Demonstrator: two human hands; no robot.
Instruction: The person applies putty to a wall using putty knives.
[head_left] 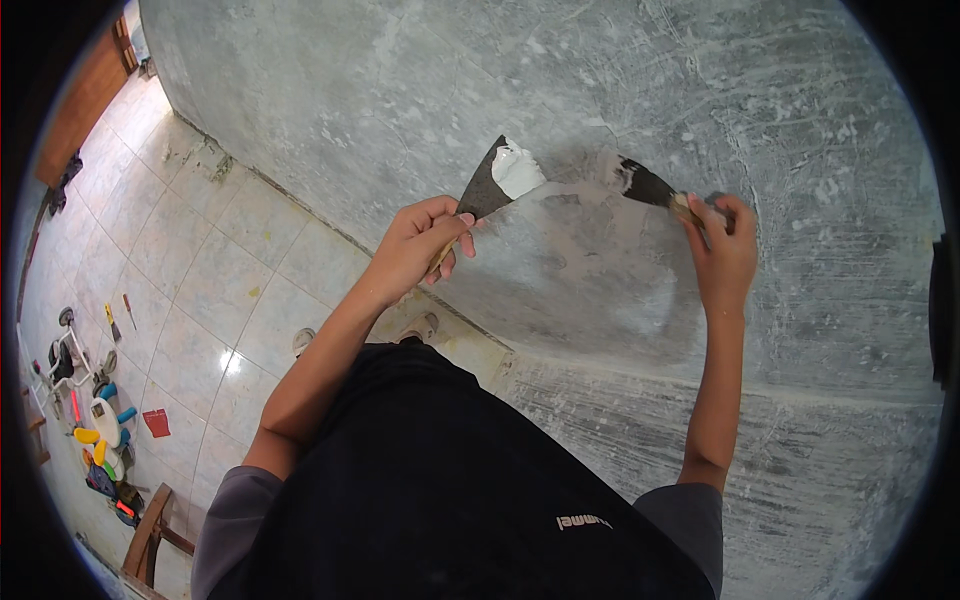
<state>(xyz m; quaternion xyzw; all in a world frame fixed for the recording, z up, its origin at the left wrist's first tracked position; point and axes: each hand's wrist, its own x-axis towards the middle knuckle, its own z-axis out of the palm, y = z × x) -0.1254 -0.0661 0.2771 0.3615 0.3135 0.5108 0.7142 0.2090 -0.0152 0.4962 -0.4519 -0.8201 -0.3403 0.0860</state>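
My left hand (425,243) is closed round the handle of a wide putty knife (482,192). A thick lump of white putty (517,170) sits on that blade near its edge. To the right, my right hand (722,245) grips a second putty knife (648,182) by its wooden handle. Its dark blade lies at the grey wall (600,80), with some pale putty along the tip. Between the two blades, the wall carries a smeared, darker patch (590,225) with whitish streaks.
Pale floor tiles (225,265) stretch along the wall's foot at the left. Farther left lie a red piece (156,423), a small brush-like tool (112,322), and several colourful toy-like objects (103,425). A wooden piece of furniture (148,530) stands at the lower left.
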